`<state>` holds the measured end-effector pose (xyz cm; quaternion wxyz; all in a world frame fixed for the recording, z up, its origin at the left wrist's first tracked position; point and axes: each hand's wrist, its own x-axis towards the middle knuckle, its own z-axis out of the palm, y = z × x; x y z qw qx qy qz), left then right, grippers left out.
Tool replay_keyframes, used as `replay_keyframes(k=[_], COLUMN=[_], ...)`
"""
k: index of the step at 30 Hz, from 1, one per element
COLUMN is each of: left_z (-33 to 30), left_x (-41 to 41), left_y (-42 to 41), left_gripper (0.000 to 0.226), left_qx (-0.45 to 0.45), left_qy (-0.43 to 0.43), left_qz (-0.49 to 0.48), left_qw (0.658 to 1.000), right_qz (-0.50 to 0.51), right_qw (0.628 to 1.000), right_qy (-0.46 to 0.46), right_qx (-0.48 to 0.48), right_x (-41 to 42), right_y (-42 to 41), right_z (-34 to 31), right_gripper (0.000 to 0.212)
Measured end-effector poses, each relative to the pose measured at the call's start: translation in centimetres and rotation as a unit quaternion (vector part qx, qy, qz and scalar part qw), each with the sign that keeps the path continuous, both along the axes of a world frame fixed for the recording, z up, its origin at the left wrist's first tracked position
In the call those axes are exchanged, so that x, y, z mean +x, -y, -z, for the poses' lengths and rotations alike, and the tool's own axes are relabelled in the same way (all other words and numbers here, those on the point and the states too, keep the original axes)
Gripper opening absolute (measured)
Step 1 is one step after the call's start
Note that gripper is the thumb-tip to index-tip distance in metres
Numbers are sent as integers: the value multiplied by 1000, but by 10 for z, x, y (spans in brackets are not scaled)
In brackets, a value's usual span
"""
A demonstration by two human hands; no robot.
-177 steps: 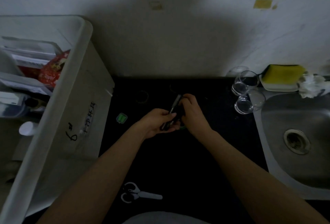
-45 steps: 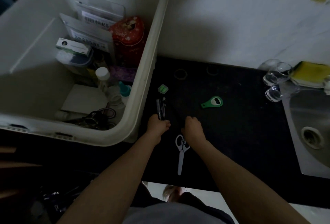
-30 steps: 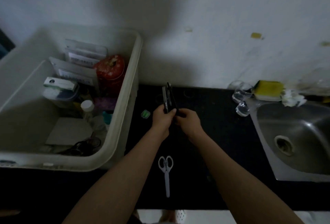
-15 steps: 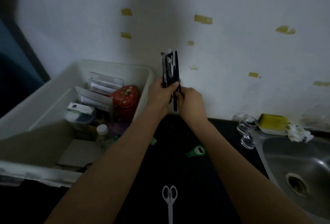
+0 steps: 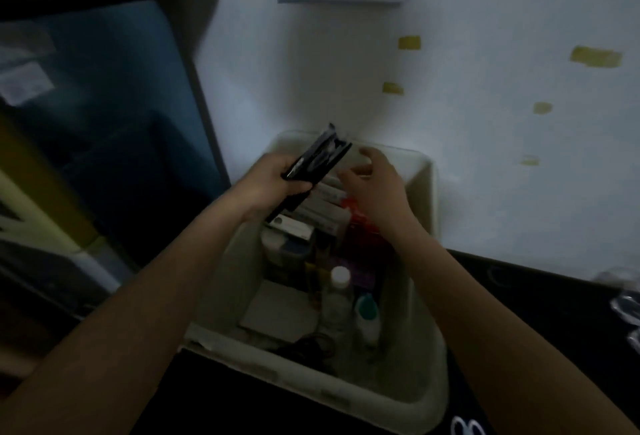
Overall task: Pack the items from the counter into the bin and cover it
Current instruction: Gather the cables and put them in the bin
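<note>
My left hand (image 5: pixel 273 178) grips a bundle of dark pens and slim tools (image 5: pixel 320 155) and holds it tilted over the far end of the white bin (image 5: pixel 420 400). My right hand (image 5: pixel 375 180) hovers beside the bundle with loose, spread fingers and holds nothing. Inside the bin lie boxes (image 5: pixel 313 216), a red tin (image 5: pixel 362 223), a white-capped bottle (image 5: pixel 339 285), a teal-capped bottle (image 5: pixel 367 313) and dark scissors (image 5: pixel 308 348). White-handled scissors (image 5: pixel 467 427) lie on the black counter (image 5: pixel 540 299) at the frame's bottom edge.
The bin stands against a white wall (image 5: pixel 485 122) with yellow tape pieces. A dark blue panel (image 5: pixel 104 115) leans at the left. Glassware (image 5: pixel 627 306) shows at the right edge. The image is dim and blurred.
Both hands moved left from above the counter to above the bin. The right hand let go of the pen bundle, which the left hand tilted from upright.
</note>
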<state>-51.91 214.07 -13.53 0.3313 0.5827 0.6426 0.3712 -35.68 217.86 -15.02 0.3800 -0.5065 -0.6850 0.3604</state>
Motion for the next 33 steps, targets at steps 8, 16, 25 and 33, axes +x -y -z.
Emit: replay_keyframes(k=[8,16,25,33], left_z=[48,83,88,91], left_x=[-49,-53,-55,-58], left_y=[-12,-30,-34,-33], left_gripper=[41,45,42,44], left_qx=[-181,-284,-277,-286], left_qy=[-345,-384,-356,-369], left_qz=[245,360,414,426], left_qw=[888,801,791,775], right_qz=[-243,-318,-390,-402], right_qw=[911,858,813,807], right_qy=[333,390,382,319], right_qx=[10,-107,-202,-293], right_x=[-66,-70,-73,-75], right_y=[-15,-14,-3,1], right_z=[36,79,84,85], right_gripper=[27,29,47,41])
